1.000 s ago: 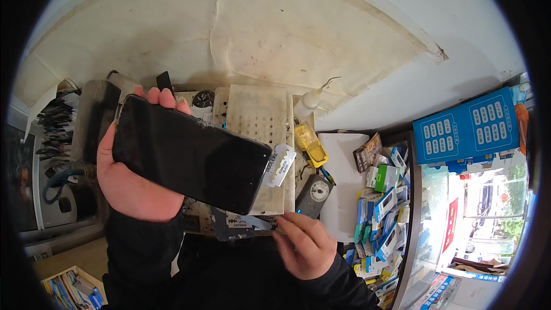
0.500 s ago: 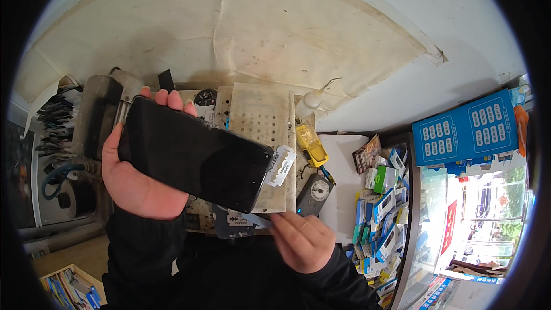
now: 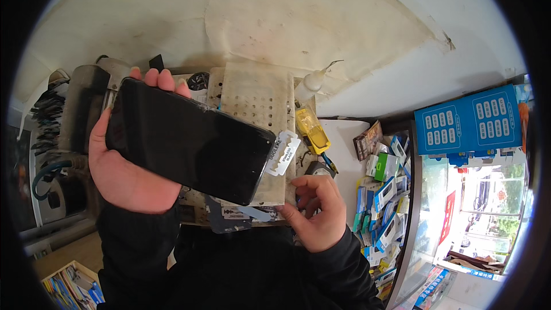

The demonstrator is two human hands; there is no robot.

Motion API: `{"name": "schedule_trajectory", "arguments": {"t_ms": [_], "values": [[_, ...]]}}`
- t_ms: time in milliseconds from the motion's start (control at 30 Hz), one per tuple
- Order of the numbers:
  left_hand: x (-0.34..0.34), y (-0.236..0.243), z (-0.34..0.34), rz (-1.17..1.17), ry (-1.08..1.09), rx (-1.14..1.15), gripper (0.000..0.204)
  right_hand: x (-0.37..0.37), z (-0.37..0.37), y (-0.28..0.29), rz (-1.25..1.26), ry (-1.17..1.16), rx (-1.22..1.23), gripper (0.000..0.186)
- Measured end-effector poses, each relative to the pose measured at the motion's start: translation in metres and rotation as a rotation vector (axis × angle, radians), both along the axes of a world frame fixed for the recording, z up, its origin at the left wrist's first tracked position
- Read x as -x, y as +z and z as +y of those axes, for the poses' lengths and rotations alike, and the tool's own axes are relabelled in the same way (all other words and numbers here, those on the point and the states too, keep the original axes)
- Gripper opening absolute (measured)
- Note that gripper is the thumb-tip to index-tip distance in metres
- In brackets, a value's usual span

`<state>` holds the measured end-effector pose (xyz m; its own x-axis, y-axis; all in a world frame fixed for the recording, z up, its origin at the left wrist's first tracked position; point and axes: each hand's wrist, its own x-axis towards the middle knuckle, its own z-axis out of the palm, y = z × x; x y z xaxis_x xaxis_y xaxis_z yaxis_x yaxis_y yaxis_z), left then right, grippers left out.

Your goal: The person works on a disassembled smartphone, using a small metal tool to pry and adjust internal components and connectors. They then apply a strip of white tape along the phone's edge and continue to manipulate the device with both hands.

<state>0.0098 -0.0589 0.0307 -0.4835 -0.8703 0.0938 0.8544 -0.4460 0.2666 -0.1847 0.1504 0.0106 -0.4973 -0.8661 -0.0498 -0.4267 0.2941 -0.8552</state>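
My left hand (image 3: 129,181) is closed around a black smartphone (image 3: 189,138), tilted with its dark glass side up, over a pale perforated plate (image 3: 252,89). A razor blade (image 3: 284,154) sticks out at the phone's right end, apparently wedged at its edge. My right hand (image 3: 318,209) is open beside the plate's near right corner, thumb and forefinger apart with nothing seen between them. Just left of its thumb, a flat blue-grey pry tool (image 3: 255,213) lies on a dark pad (image 3: 221,222), by another razor blade (image 3: 233,213) partly under the plate.
Behind the plate stand a white squeeze bottle (image 3: 311,83) with a bent spout and a yellow case (image 3: 311,132). A dark dial box (image 3: 321,169) is half hidden by my right hand. Boxed goods (image 3: 387,212) pile up at right; a grey machine (image 3: 86,109) stands left.
My right hand has let go of the pry tool, moved slightly up and right, and opened its fingers. The phone and left hand have shifted slightly up and left in view.
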Motion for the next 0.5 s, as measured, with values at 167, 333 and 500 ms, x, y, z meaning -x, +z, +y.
{"name": "schedule_trajectory", "arguments": {"t_ms": [167,333,500], "values": [[0.0,-0.001,-0.001,-0.01,-0.002,-0.046,0.054,-0.001,0.001,-0.01,-0.285,-0.118,0.04,0.037],[0.0,-0.001,-0.002,0.005,-0.023,-0.012,0.054,0.003,0.003,-0.013,-0.329,-0.102,-0.018,0.033],[0.0,-0.001,-0.002,-0.007,-0.019,-0.044,0.052,0.011,0.005,-0.009,-0.416,-0.107,0.02,0.025]]}}
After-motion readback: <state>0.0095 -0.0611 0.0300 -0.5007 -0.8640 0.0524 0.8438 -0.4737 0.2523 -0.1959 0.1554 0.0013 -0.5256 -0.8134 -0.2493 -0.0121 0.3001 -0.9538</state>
